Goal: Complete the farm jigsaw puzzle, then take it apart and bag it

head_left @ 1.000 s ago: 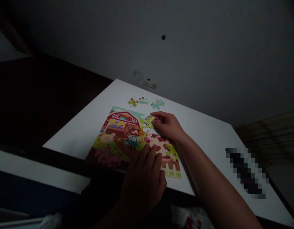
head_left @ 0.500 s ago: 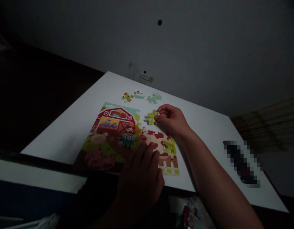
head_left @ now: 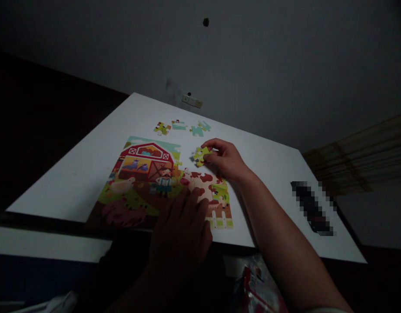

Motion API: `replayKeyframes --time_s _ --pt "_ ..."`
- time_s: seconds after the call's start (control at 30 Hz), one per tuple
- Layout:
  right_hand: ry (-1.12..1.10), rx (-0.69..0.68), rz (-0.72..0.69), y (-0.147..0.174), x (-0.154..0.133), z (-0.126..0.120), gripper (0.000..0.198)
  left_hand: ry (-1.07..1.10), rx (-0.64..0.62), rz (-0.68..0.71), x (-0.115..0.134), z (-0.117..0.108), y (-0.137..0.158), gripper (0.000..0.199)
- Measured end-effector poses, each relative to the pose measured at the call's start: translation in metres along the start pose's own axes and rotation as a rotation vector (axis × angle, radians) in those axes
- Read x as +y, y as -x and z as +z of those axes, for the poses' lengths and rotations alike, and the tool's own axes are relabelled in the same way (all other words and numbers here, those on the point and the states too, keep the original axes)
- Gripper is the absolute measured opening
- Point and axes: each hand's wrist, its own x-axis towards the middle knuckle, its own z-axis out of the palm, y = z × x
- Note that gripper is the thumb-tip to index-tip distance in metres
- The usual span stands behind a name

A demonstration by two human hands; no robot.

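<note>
Below the farm jigsaw's (head_left: 167, 208) near edge, a clear plastic bag (head_left: 257, 289), contents unclear. Left hand (head_left: 182, 230) lies palm-down over that near edge, fingers stretched out and a little spread, no grip visible; underside of the palm hidden. The jigsaw sits on the white table (head_left: 73, 174), its near edge right by the table's rim — too dark to tell if it overhangs. Risk: uneven or sliding pressure from the left palm could shove joined pieces out of line, or pop seams around the cow (head_left: 200, 184).

Right hand (head_left: 228, 161) is just beyond the jigsaw's stepped upper right, thumb and fingers pinching a green jigsaw piece (head_left: 200, 155) by one side. Piece looks slightly tilted, probably not locked to anything. A one-sided pinch like that could let it pivot or slip; pressed down turned the wrong way, its tabs could bend or jam. Right forearm passes close to the jigsaw's right side — a low sweep might catch the edge.

Past the jigsaw's far edge: a green-and-brown piece (head_left: 162, 128) and some pale blue pieces (head_left: 197, 130). Two of the blue ones look very close, maybe overlapping, so the wrong one could get picked. Dim light makes similar colours easy to confuse.
</note>
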Motion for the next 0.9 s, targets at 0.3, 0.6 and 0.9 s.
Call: replayKeyframes --time_s 0.3,0.6,0.9 --pt "-0.096 0.128 -0.191 -0.005 0.008 -0.007 0.036 -0.097 -0.015 -0.033 0.022 -0.015 -0.009 0.036" --pt "0.016 0.231 -0.222 -0.009 0.024 -0.012 0.034 -0.124 0.011 0.072 0.031 0.007 -0.041 0.041" --pt "0.087 0.223 -0.235 -0.009 0.024 -0.014 0.034 0.019 -0.066 0.162 0.024 0.001 -0.041 0.027"
